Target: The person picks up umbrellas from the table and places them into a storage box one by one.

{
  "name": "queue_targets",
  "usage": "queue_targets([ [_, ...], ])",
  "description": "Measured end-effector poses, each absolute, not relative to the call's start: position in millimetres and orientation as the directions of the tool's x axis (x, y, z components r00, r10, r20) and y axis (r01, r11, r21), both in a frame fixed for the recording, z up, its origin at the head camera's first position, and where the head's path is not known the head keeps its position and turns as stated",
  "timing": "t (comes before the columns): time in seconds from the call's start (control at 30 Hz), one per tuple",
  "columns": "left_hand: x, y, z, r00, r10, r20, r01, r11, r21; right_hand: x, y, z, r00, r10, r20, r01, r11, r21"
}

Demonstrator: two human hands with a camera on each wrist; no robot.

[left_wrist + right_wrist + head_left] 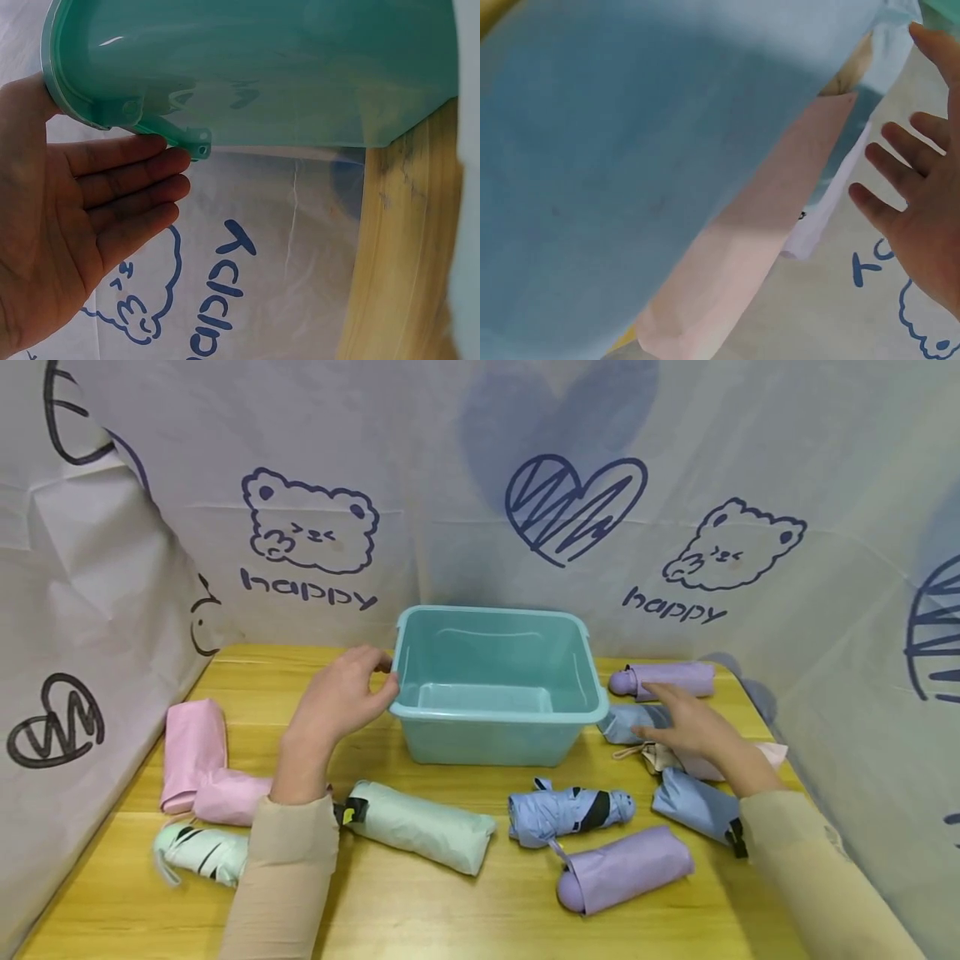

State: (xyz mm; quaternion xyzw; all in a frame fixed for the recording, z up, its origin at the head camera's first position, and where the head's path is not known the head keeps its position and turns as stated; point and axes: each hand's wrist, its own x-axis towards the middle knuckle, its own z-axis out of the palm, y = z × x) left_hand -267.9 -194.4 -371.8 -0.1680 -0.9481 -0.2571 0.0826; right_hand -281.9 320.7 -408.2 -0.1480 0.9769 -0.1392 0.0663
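Observation:
A teal plastic basin (491,742) stands at the middle back of the table, with nothing visible inside. My left hand (337,693) is at its left rim; in the left wrist view the fingers (135,180) are straight and the thumb meets the rim. Over the folded umbrellas on the right hovers my right hand (693,727), fingers spread and holding nothing. Around it lie a purple folded umbrella (678,679), a blue one (626,724), a pale pink one (727,247) partly hidden by the hand in the head view, and another blue one (692,802).
Nearer the front lie a mint green umbrella (423,827), a blue one with a black band (558,816) and a purple one (630,870). To the left are two pink umbrellas (197,747) and a smaller mint one (198,852). A printed cloth (450,527) hangs behind the table.

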Motion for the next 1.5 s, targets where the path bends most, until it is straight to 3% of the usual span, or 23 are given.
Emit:
queue_targets([
  [0.23,-267.6,-196.8,-370.5,-0.930,0.275,0.244,0.360,0.817,0.451,-295.6,327.0,-417.3,-0.916,-0.356,-0.183,-0.302,0.915,-0.267],
  [0.77,-266.8,-194.9,-373.1,-0.923,0.275,0.268,0.373,0.811,0.451,-313.0,322.6,-417.5,-0.879,-0.403,-0.255,-0.359,0.911,-0.205],
  [1.23,-264.0,-195.5,-371.8,-0.924,0.269,0.271,0.367,0.818,0.442,-315.0,324.9,-421.4,-0.875,-0.453,-0.173,-0.433,0.890,-0.142],
  [1.5,-264.7,-194.6,-371.0,-0.927,0.263,0.266,0.360,0.818,0.449,-305.2,327.7,-418.7,-0.912,-0.404,-0.070,-0.380,0.898,-0.221],
])
